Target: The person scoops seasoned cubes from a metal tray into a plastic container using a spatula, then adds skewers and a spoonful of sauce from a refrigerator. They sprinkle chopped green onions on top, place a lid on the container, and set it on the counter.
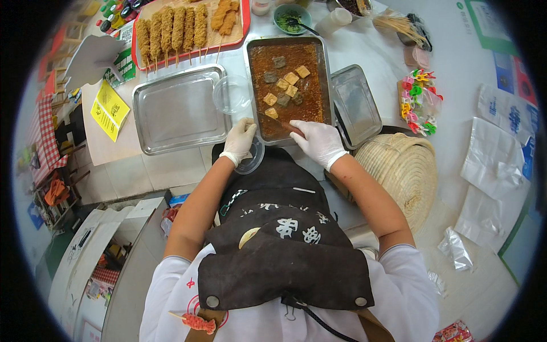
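My left hand (240, 138), in a white glove, is closed at the near left corner of the sauce tray. A clear round plastic container (251, 162) hangs by its rim from the fingers. My gloved right hand (317, 140) grips the reddish-brown handle of a flat tool (285, 125), whose thin end reaches over the sauce; its exact kind is unclear. The deep metal tray (248, 62) holds brown sauce with several golden tofu cubes (291, 78) and darker grey ones (278, 61). Another clear round plastic piece (232, 94) lies between this tray and the shallow metal tray (179, 111) on the left.
Breaded skewers (166, 29) lie on a red-rimmed tray (247, 17) at the far left. A green bowl (292, 19) with a black spoon stands beyond the sauce. To the right are a metal lid (358, 102), colourful clips (419, 100) and a coiled straw-coloured basket (393, 171).
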Demonstrator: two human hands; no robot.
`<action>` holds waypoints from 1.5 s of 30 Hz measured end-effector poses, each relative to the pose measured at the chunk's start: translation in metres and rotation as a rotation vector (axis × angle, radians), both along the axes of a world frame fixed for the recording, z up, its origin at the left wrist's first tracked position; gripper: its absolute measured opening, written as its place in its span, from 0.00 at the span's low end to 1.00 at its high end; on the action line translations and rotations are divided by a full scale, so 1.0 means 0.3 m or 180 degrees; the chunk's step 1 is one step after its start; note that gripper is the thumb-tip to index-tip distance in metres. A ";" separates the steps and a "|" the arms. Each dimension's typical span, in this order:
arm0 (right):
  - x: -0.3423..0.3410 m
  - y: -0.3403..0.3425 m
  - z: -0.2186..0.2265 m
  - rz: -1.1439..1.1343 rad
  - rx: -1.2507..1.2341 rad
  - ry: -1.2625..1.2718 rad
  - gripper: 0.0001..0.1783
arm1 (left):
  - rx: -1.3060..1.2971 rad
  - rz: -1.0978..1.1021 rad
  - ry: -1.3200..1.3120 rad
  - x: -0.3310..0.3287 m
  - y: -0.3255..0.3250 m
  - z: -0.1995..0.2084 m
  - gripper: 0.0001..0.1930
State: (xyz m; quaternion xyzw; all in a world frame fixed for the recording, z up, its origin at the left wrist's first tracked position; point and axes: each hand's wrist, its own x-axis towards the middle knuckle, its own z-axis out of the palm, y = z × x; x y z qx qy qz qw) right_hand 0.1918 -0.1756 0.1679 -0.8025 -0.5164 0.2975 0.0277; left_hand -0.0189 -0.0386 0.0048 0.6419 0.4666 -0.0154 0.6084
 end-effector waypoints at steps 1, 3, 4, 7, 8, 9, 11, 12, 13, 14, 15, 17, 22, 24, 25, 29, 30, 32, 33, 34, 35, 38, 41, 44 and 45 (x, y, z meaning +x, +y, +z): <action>-0.007 -0.016 -0.022 -0.0033 0.0351 -0.0061 0.20 | -0.0035 0.0016 0.0021 0.000 0.001 0.001 0.15; -0.003 -0.047 -0.046 -0.0157 0.0701 -0.0207 0.19 | -0.0157 0.0031 0.0121 -0.002 0.003 0.000 0.17; 0.004 -0.058 -0.052 -0.0146 0.0800 -0.0343 0.20 | -0.0126 0.0023 0.0096 -0.002 0.001 -0.001 0.16; 0.041 -0.075 -0.062 -0.0374 0.1079 -0.0459 0.20 | -0.0055 0.0043 -0.0025 -0.001 -0.004 -0.005 0.15; 0.054 -0.072 -0.069 -0.0620 0.1252 -0.0258 0.21 | -0.0053 0.0061 -0.0062 -0.002 -0.006 -0.006 0.15; 0.067 -0.072 -0.075 -0.0863 0.1192 -0.0014 0.21 | -0.0088 0.0077 -0.0051 -0.002 -0.006 -0.006 0.15; 0.088 -0.067 -0.094 -0.1373 0.0993 0.0616 0.22 | -0.0036 0.0046 -0.0031 -0.001 -0.004 -0.005 0.15; 0.090 -0.064 -0.106 -0.1454 0.0899 0.0734 0.23 | -0.0026 0.0024 0.0002 -0.001 -0.003 -0.002 0.15; 0.090 -0.063 -0.118 -0.1523 0.0861 0.0865 0.23 | -0.0045 0.0026 -0.0009 -0.001 -0.002 0.001 0.15; 0.090 -0.066 -0.127 -0.1612 0.0789 0.0995 0.23 | -0.0065 0.0032 -0.0020 -0.001 -0.001 0.004 0.16; 0.089 -0.072 -0.133 -0.1710 0.0856 0.1197 0.23 | -0.0098 0.0039 -0.0016 -0.002 -0.001 0.007 0.16; 0.087 -0.086 -0.140 -0.1926 0.0896 0.1603 0.24 | -0.0086 0.0046 -0.0005 -0.003 -0.001 0.012 0.16; 0.082 -0.106 -0.131 -0.2058 0.0765 0.2003 0.22 | -0.0074 0.0039 -0.0006 -0.003 0.001 0.002 0.18; 0.070 -0.110 -0.121 -0.1930 0.0728 0.1979 0.22 | -0.0153 0.0034 -0.0005 -0.004 0.003 -0.007 0.18; 0.064 -0.112 -0.114 -0.1885 0.0708 0.1938 0.22 | -0.0148 0.0028 -0.0022 -0.005 0.002 -0.010 0.18; 0.050 -0.088 -0.105 -0.1982 0.0978 0.1579 0.22 | -0.0164 0.0021 -0.0002 -0.006 0.004 -0.017 0.18; 0.055 -0.069 -0.112 -0.1944 0.1042 0.1550 0.23 | -0.0152 0.0006 0.0008 -0.006 0.003 -0.017 0.18; 0.057 -0.018 -0.140 -0.1746 0.0934 0.1362 0.23 | -0.0173 -0.0007 -0.0014 -0.007 0.004 -0.015 0.18; 0.064 0.007 -0.155 -0.1646 0.0878 0.1272 0.24 | -0.0199 -0.0010 -0.0030 -0.005 0.005 -0.016 0.18; 0.078 0.024 -0.164 -0.1457 0.0670 0.1244 0.25 | -0.0166 -0.0020 -0.0038 -0.005 0.005 -0.016 0.18; 0.091 0.034 -0.171 -0.1467 0.0583 0.1353 0.25 | -0.0156 -0.0023 -0.0044 -0.006 0.004 -0.017 0.18; 0.138 0.038 -0.165 -0.1394 0.0352 0.1564 0.25 | -0.0103 0.0006 -0.0100 -0.009 0.001 -0.024 0.18; 0.167 0.004 -0.120 -0.1364 0.0188 0.1795 0.25 | -0.0103 -0.0003 -0.0065 -0.011 -0.001 -0.032 0.18; 0.172 -0.024 -0.070 -0.1252 0.0020 0.1618 0.26 | -0.0118 -0.0010 -0.0079 -0.009 0.001 -0.032 0.18; 0.173 -0.033 -0.056 -0.1188 0.0001 0.1580 0.25 | -0.0158 -0.0006 -0.0063 -0.008 0.002 -0.030 0.17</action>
